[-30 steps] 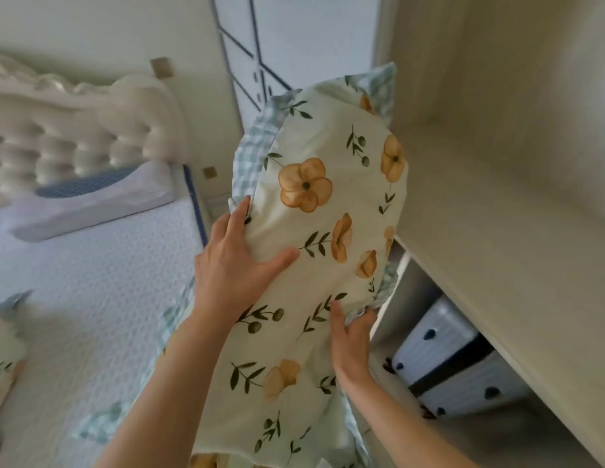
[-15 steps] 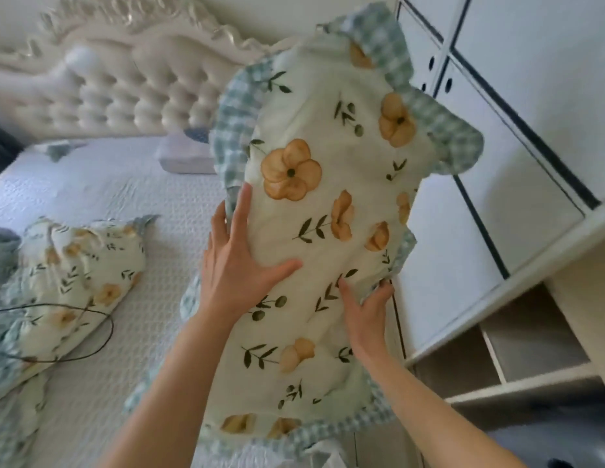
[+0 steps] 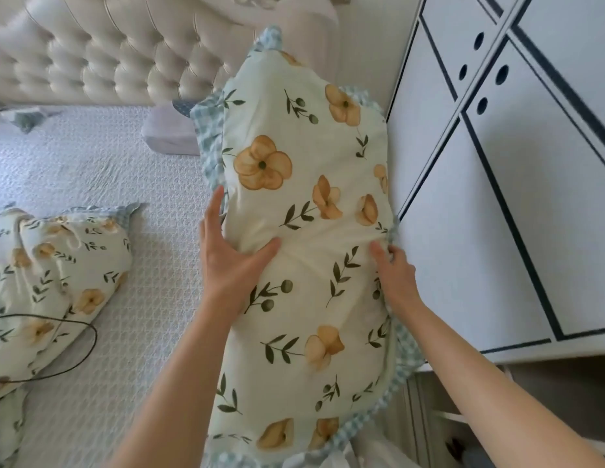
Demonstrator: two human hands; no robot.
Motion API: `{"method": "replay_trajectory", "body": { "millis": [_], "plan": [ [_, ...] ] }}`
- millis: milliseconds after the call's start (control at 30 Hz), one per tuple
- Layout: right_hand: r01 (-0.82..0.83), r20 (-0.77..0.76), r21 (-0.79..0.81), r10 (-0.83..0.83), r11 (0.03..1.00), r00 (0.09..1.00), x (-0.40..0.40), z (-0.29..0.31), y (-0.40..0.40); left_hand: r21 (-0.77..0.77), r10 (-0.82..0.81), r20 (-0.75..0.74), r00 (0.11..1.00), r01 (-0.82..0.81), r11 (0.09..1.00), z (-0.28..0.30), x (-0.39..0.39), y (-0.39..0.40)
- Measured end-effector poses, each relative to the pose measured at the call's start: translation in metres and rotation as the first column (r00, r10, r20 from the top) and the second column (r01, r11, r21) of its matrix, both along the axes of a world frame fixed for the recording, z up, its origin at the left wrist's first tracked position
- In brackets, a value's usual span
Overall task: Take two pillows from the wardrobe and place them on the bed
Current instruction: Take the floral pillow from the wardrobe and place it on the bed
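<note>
Bed: white quilted cover fills the left side of the view, running up to a cream tufted headboard along the top.
Wardrobe: white doors with dark trim lines and small round holes fill the right side; an open lower shelf shows at the bottom right.
Held pillow: long pale cushion printed with orange flowers and green sprigs, edged in a blue-and-white checked frill. It is lifted upright in the middle of the view, between bed and wardrobe, and hides the bed's right edge and part of the headboard.
Second pillow: same flower print, lying crumpled on the bed at the left edge, well apart from the held one.
Grey pillow: plain, lies at the head of the bed against the headboard, partly hidden behind the held pillow.
Black cable: thin loop lying across the second pillow and the bed cover.
Left hand: fingers run up the held pillow's left side, thumb spread across its front, gripping it.
Right hand: grips the held pillow's right edge, thumb on the front, fingers tucked behind the frill.
</note>
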State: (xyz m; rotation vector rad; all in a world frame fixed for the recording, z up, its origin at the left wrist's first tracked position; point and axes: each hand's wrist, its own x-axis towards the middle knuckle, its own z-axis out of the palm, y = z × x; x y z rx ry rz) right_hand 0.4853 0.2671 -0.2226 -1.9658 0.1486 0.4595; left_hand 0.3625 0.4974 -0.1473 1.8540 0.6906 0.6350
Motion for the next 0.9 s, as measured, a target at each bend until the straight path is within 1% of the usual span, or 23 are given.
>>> {"method": "replay_trajectory", "body": {
  "millis": [67, 167, 200, 267, 333, 367, 433, 533, 600, 667, 700, 767, 900],
  "plan": [
    [-0.056, -0.078, -0.057, 0.052, 0.997, 0.996, 0.019, -0.006, 0.004, -0.031, -0.012, -0.009, 1.000, 0.012, 0.999, -0.002, 0.017, 0.004],
    [-0.121, -0.128, -0.105, 0.108, 0.987, 0.986, 0.052, -0.008, 0.010, -0.054, -0.018, -0.024, 1.000, 0.016, 0.998, -0.005, 0.049, 0.007],
    [-0.151, -0.138, -0.170, 0.129, 0.974, 0.982, 0.063, -0.007, 0.011, -0.061, -0.018, -0.030, 0.999, 0.017, 0.998, -0.006, 0.058, 0.008],
    [-0.235, -0.127, -0.341, 0.203, 0.910, 0.971, 0.092, -0.005, 0.012, -0.079, -0.021, -0.040, 0.999, 0.018, 0.997, -0.008, 0.079, 0.010],
    [-0.280, -0.085, -0.412, 0.269, 0.867, 0.959, 0.128, -0.004, 0.013, -0.098, -0.007, -0.047, 0.999, 0.002, 0.995, -0.012, 0.107, 0.014],
    [-0.294, -0.064, -0.408, 0.294, 0.864, 0.954, 0.146, -0.004, 0.013, -0.108, 0.008, -0.052, 0.999, -0.013, 0.994, -0.014, 0.122, 0.016],
    [-0.294, -0.018, -0.352, 0.308, 0.889, 0.951, 0.177, -0.002, 0.018, -0.123, 0.048, -0.057, 0.997, -0.054, 0.991, -0.015, 0.155, 0.020],
    [-0.246, 0.113, -0.284, 0.287, 0.927, 0.951, 0.214, 0.008, 0.025, -0.099, 0.091, -0.120, 0.989, -0.103, 0.990, -0.017, 0.200, 0.020],
    [-0.267, 0.177, -0.160, 0.293, 0.950, 0.939, 0.243, 0.014, 0.032, -0.067, 0.116, -0.168, 0.979, -0.129, 0.989, -0.021, 0.227, 0.020],
    [-0.297, 0.159, -0.027, 0.297, 0.954, 0.941, 0.269, 0.018, 0.042, -0.038, 0.132, -0.219, 0.967, -0.143, 0.989, -0.026, 0.250, 0.020],
    [-0.309, 0.162, -0.012, 0.307, 0.951, 0.938, 0.281, 0.019, 0.047, -0.016, 0.139, -0.243, 0.960, -0.147, 0.989, -0.029, 0.260, 0.022],
    [-0.328, 0.200, -0.052, 0.331, 0.943, 0.922, 0.301, 0.016, 0.060, 0.011, 0.155, -0.285, 0.946, -0.158, 0.987, -0.035, 0.277, 0.029],
    [-0.349, 0.194, -0.031, 0.348, 0.937, 0.917, 0.336, 0.010, 0.089, -0.041, 0.172, -0.284, 0.943, -0.191, 0.981, -0.043, 0.307, 0.056]
  ]
}}
